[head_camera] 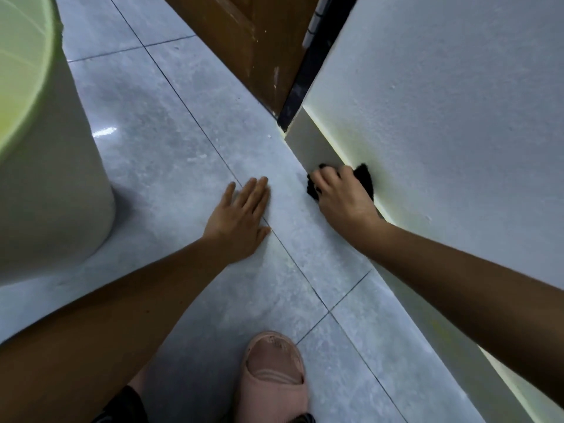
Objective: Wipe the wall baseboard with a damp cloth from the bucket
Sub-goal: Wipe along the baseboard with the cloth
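Note:
My right hand (341,196) is closed around a black cloth (364,177) and presses it against the pale baseboard (314,141), which runs along the foot of the white wall (442,102). Most of the cloth is hidden under my fingers. My left hand (241,218) lies flat on the grey tiled floor (158,123), fingers spread, holding nothing. A large pale bucket (52,166) with a greenish inside stands at the far left, well apart from both hands.
A brown wooden door (253,41) with a dark frame edge (302,83) meets the baseboard's far end. My foot in a pink slipper (271,380) rests on the floor at the bottom centre.

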